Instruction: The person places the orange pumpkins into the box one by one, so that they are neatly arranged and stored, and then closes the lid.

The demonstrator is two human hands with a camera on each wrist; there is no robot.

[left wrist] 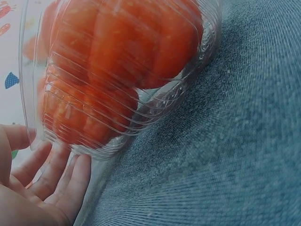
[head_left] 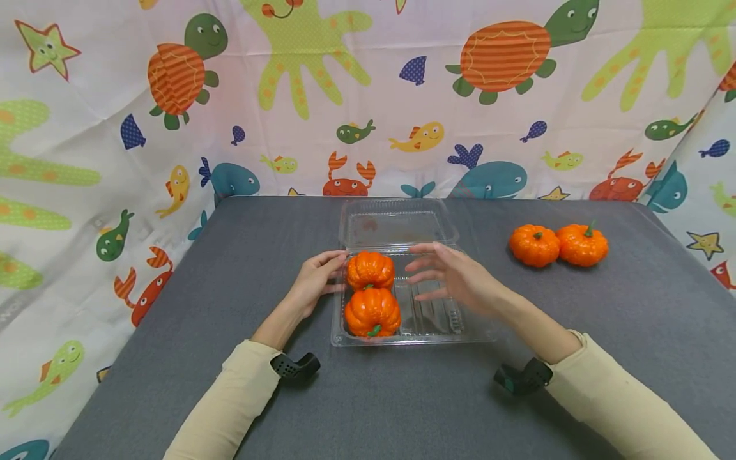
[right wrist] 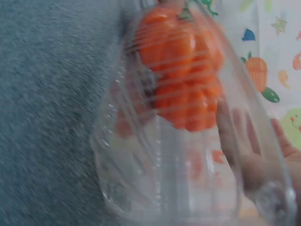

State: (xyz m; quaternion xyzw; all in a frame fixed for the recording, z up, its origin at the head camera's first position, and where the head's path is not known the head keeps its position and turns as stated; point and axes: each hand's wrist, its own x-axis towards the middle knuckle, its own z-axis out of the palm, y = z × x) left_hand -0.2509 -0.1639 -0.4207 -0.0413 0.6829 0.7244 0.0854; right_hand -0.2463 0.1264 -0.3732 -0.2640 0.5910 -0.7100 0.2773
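Note:
Two small orange pumpkins, a rear one (head_left: 370,270) and a front one (head_left: 372,313), sit one behind the other in the left half of a clear plastic clamshell container (head_left: 431,319). Its hinged lid (head_left: 397,223) lies folded back behind. At the container's left wall is my left hand (head_left: 310,281), its relaxed fingertips touching the plastic in the left wrist view. My right hand (head_left: 460,278) hovers over the container's right half, fingers spread and holding nothing. Through the clear wall, the right wrist view shows the pumpkins (right wrist: 188,103), somewhat blurred.
Two more orange pumpkins, a left one (head_left: 534,245) and a right one (head_left: 583,245), stand side by side on the grey table (head_left: 402,409), right of the container. A curtain printed with sea animals (head_left: 391,102) hangs along the back and sides.

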